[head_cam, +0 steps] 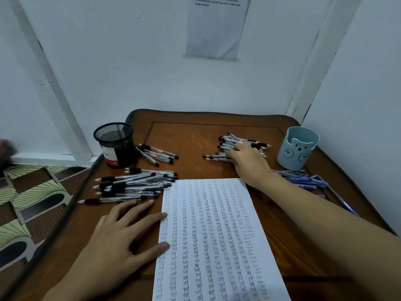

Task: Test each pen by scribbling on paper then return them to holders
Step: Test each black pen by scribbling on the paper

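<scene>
Grip R: R hand point(249, 161) is palm down on far pile point(245, 141), fingers curled onto it. Can't tell if one pen is pinched, as the fingertips are lost among the barrels.
Grip L: L hand point(117, 237) holds nothing. It lies flat on table point(195, 135) w/ fingers straight & spread; thumb tip & index tip touch left edge of paper point(217, 235).
Paper: white sheet at table centre, slightly tilted, covered in columns of small "test" scribbles. Marks in the rightmost columns are fainter & shorter. Bottom edge is out of frame.
Far pile: clear pens w/ black grips, loose on table, lying mostly crosswise btw. table centre & blue holder point(298, 148).
Left pile point(134, 184): same kind of pens, side by side, tips to the left, just left of paper's top corner. The nearest one lies just beyond L fingertips.
Small pile point(159, 153): a few pens on table just right of mesh holder point(114, 144).
Mesh holder: black, upright, far-left corner, white/red label on its side.
Blue holder: pale blue cup w/ bear face, upright, far right, near R hand but apart from it.
Blue pens point(308, 181): blue/purple ones lying in front of blue holder, partly behind R forearm.
Wall: white, w/ printed sheet point(217, 29) stuck above table; text too small to read.
Floor point(32, 192): patterned tiles, left of table.
</scene>
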`<control>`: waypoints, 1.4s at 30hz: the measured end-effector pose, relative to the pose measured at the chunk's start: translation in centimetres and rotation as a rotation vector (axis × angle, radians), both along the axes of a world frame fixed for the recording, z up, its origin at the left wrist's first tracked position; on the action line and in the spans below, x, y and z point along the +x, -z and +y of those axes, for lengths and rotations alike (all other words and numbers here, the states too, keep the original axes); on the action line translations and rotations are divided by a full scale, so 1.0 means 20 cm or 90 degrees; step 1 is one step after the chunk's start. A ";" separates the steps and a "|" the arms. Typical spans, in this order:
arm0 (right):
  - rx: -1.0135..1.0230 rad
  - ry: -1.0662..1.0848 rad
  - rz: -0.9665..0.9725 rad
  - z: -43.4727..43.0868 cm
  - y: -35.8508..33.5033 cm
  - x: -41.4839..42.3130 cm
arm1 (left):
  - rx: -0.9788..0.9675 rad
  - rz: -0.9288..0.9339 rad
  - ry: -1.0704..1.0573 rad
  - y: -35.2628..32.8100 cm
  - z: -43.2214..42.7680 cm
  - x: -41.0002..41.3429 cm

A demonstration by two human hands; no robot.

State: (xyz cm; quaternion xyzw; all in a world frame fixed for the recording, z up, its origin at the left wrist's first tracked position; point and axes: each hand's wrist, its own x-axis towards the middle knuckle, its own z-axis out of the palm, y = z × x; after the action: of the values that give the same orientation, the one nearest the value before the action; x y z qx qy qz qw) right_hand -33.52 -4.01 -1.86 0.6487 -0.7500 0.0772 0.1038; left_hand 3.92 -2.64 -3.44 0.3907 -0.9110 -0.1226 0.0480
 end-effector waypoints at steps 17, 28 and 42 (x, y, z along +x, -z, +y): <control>0.006 0.000 -0.004 -0.01 -0.04 0.01 | -0.001 0.009 0.002 0.01 0.00 0.00; -0.055 0.002 -0.096 -0.06 -0.04 0.03 | 0.020 0.081 -0.031 0.02 -0.02 0.01; 0.157 -0.256 -0.150 -0.36 -0.01 0.40 | 0.012 0.089 -0.072 0.06 -0.04 0.03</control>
State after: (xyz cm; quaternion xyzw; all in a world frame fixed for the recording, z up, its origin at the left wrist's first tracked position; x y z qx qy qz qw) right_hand -25.42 -11.18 -1.63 0.7788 -0.6169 0.0793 -0.0816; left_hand 4.44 -3.39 -4.62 0.4324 -0.8808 -0.1550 0.1148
